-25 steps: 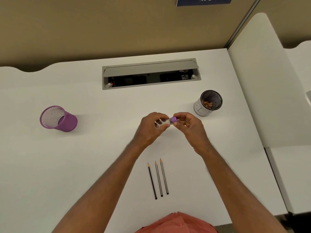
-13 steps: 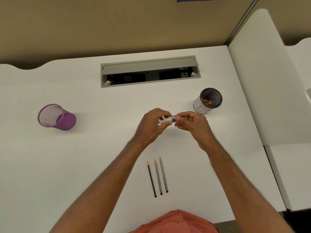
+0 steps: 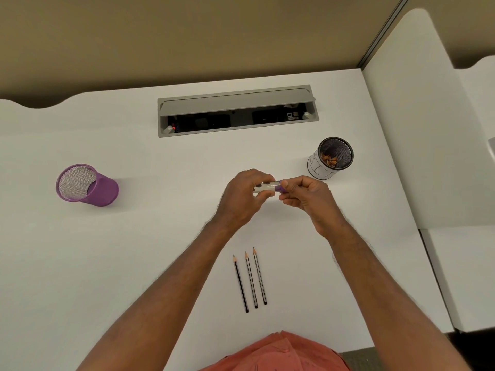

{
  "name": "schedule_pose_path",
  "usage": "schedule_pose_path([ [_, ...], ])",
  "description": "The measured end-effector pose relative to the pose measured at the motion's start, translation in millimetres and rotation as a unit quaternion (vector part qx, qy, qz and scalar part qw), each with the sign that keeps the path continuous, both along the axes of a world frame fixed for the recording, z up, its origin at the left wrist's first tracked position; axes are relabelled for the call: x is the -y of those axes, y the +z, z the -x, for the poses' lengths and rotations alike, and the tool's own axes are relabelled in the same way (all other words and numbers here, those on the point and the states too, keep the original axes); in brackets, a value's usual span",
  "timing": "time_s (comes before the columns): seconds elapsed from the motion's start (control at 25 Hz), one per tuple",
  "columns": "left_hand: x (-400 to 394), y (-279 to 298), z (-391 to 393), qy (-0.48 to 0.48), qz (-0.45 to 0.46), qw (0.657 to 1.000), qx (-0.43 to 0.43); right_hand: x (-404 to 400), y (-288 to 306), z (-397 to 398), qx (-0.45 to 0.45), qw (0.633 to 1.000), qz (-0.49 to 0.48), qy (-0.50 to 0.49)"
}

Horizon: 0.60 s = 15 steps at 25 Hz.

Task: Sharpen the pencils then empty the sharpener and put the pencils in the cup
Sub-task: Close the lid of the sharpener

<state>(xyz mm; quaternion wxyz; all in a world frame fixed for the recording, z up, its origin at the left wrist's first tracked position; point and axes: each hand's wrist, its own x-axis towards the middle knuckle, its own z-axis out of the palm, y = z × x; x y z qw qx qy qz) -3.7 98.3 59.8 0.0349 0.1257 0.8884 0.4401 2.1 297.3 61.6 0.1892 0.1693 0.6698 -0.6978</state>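
- Sharpener [image 3: 267, 187] held up over the desk [image 3: 134, 263] between both hands, roughly mid-desk, beyond the pencil points.
- Left hand [image 3: 242, 199] wrapped round the clear barrel, fingers curled over the top and thumb underneath; right hand [image 3: 308, 199] pinching the purple cap end with thumb and fingertips. Both clamped on the same small piece, one at each end.
- Judged light and rigid: hard, smooth plastic, likely slick, so best gripped across the barrel with a full finger wrap and at the cap with a firm pinch, much as now. Cannot tell whether the cap is seated or part-way loose.
- Shavings inside, if any, too small to make out.
- Pencils [image 3: 250, 279]: three, lying side by side on the desk near the body, almost parallel, close but apart, points away from the body. All three look sharpened. Thin, stiff, light; tips brittle, so better lifted by the shaft, well clear of the lead.
- Cups: two. Purple mesh cup [image 3: 85, 186] at the far left, upright, nothing seen in it. Grey mesh cup [image 3: 330, 159] just beyond the right hand, with orange-brown shavings at the bottom.
- Cable tray [image 3: 237, 111]: one, lid raised, set into the desk at the back.
- Judgement on progress: sharpening seems done, emptying apparently in hand or closing, pencils not yet in a cup.
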Motion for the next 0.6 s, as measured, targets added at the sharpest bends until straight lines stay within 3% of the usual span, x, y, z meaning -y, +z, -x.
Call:
schedule_pose_path([
  [0.32,-3.9,1.4,-1.6,0.009,0.009,0.999,-0.033,2.0,3.7,1.9,0.019,1.000,0.006,-0.017],
  [0.6,-4.4,2.2,-0.5,0.008,0.005,0.999,-0.036,9.8,7.1,1.6,-0.040,0.998,0.018,-0.054],
])
